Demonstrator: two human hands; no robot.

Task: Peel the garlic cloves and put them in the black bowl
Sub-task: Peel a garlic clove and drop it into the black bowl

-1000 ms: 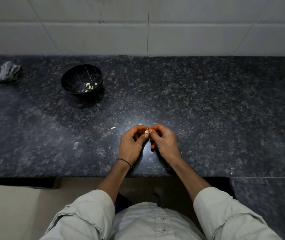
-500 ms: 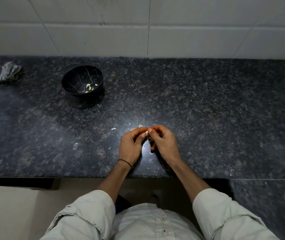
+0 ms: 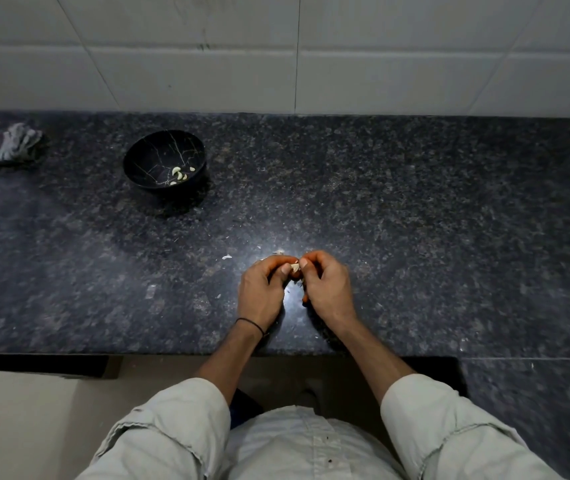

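Note:
A small pale garlic clove [image 3: 295,268] is pinched between the fingertips of both hands, just above the dark granite counter [image 3: 415,220] near its front edge. My left hand [image 3: 262,289] holds it from the left with curled fingers, and my right hand [image 3: 326,287] pinches it from the right. The black bowl [image 3: 145,157] with thin pale veins stands at the back left, well apart from my hands. Several peeled cloves [image 3: 179,173] lie inside it. Most of the clove is hidden by my fingers.
Bits of white garlic skin [image 3: 227,257] lie on the counter around my hands. A crumpled grey and pink cloth [image 3: 10,145] sits at the far left. A white tiled wall [image 3: 276,53] backs the counter.
Both hands stay in the same spot with the clove between them. The fingertips have shifted slightly on the clove.

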